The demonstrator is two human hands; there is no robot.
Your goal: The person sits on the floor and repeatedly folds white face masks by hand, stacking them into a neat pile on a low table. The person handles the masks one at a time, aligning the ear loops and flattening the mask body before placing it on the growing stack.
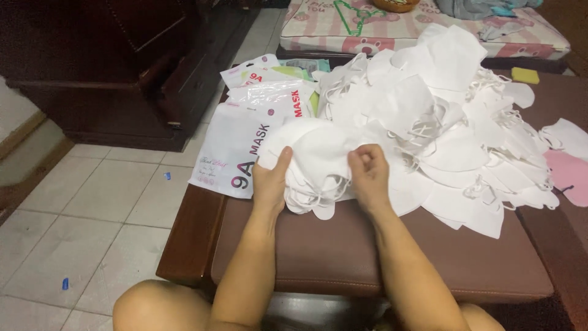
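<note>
Both my hands hold a small stack of white folded face masks (318, 162) over the near part of a brown padded bench. My left hand (271, 182) grips the stack's left edge with the thumb on top. My right hand (367, 175) pinches its right side, fingers curled on the top mask. Behind and to the right spreads a large loose heap of white masks (441, 116) with ear loops tangled. Printed plastic mask bags (236, 144) lie at the left, partly hanging over the bench edge.
The brown bench (343, 251) has a wooden rim at the left. A pink mask (569, 175) lies at the right edge. Dark wooden furniture (122, 67) stands at the back left on a tiled floor (79, 202). A patterned mattress (380, 27) lies beyond.
</note>
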